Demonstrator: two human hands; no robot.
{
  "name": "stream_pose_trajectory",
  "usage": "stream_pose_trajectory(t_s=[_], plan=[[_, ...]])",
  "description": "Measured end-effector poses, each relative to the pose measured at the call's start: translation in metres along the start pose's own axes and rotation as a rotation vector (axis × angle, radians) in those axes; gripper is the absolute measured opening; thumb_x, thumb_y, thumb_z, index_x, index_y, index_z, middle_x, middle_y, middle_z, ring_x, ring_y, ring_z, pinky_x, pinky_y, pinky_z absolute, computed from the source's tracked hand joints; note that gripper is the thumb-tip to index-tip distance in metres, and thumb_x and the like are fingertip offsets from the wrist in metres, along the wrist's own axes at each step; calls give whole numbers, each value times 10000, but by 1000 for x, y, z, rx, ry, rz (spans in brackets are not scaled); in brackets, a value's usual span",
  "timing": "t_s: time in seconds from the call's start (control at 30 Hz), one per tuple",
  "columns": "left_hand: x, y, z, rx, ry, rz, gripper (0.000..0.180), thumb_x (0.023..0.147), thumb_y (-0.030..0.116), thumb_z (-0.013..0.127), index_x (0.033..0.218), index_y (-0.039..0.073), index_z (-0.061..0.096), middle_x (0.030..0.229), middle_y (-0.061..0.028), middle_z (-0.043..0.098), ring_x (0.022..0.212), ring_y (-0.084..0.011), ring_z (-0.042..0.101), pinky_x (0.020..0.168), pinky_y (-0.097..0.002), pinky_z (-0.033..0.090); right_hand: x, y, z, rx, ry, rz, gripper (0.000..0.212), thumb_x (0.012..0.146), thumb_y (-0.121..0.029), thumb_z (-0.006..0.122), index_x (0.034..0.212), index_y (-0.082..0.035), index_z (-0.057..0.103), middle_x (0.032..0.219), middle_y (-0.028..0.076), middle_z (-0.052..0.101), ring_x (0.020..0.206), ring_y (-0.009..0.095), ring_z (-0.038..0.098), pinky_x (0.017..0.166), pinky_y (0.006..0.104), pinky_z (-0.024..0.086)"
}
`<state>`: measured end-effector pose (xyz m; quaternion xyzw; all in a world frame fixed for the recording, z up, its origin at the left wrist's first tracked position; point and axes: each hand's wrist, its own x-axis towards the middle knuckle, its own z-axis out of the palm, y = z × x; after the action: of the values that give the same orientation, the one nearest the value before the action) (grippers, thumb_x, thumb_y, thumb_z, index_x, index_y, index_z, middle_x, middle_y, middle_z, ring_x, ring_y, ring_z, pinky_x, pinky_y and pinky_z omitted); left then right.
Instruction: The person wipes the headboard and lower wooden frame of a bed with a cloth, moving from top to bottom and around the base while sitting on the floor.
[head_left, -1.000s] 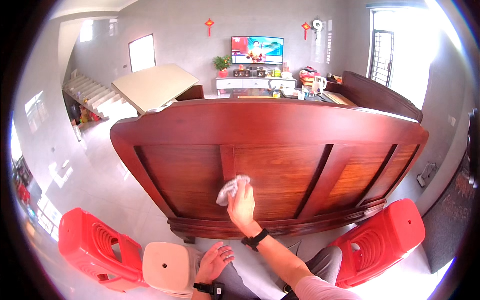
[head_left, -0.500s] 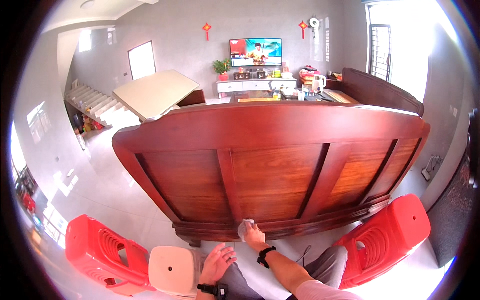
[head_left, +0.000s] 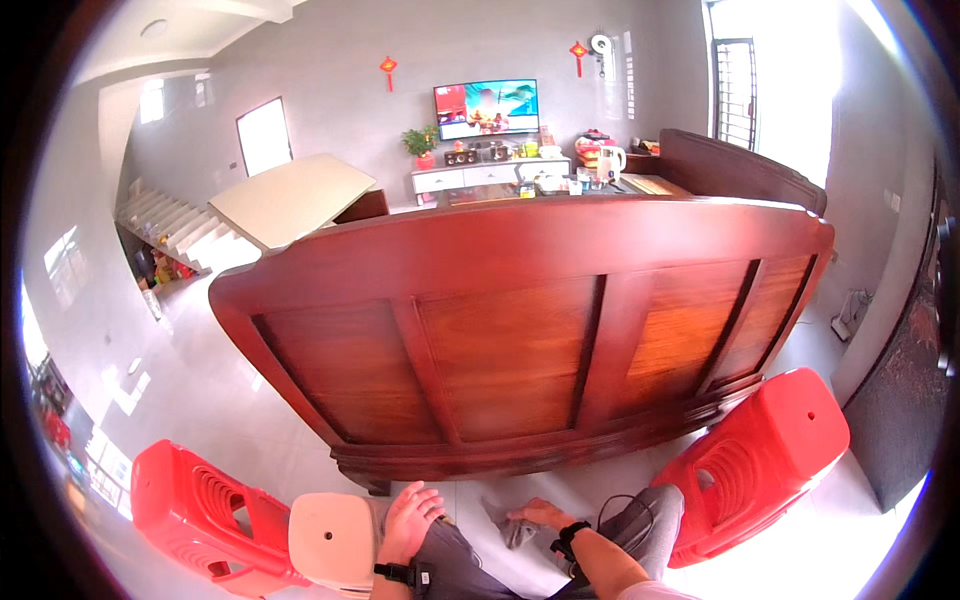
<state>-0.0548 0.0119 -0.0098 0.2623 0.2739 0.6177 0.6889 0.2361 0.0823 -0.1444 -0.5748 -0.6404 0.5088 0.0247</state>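
Beige stool [head_left: 325, 557] is just left of your left hand [head_left: 408, 520], loosely spread. Grey cloth [head_left: 517, 534] is between your legs [head_left: 457, 565], below the wooden backrest [head_left: 505, 365] in view, pinched by your right hand [head_left: 543, 514]; a red stool [head_left: 778, 442] is farther right

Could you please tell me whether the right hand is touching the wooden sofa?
Apart: the head view shows pale floor between the right hand and the wooden sofa.

1 head-worn fisheye; looks forward and down; wooden backrest [head_left: 525, 335] near, television [head_left: 487, 109] far
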Motion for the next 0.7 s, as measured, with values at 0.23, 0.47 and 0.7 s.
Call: stream_pose_trajectory(t_s=[0.23, 0.47, 0.7], plan=[[11, -39, 40, 619, -9, -185, 342, 918, 159, 573, 1235, 48, 511, 1109, -113, 621, 988, -186, 602, 856, -306, 476, -32, 1, -19, 628, 101, 32, 604, 818, -538, 614, 1201, -71, 624, 1091, 111, 669, 1018, 206, 593, 898, 296, 437], [14, -126, 26, 1201, -318, -131, 752, 778, 119, 733, 1408, 42, 328, 1203, -112, 573, 1089, -229, 547, 911, -321, 463, -129, -54, -41, 751, -43, -29, 700, 794, -407, 710, 1339, -33, 478, 1325, 119, 521, 1178, 248, 519, 945, 364, 430], [8, -109, 61, 1421, -82, -308, 339, 806, 247, 670, 1025, -7, 623, 843, -101, 663, 751, -165, 623, 678, -337, 498, -60, 1, -21, 860, 270, -142, 398, 829, -312, 675, 1048, 20, 660, 966, 103, 682, 925, 147, 591, 804, 295, 464]])
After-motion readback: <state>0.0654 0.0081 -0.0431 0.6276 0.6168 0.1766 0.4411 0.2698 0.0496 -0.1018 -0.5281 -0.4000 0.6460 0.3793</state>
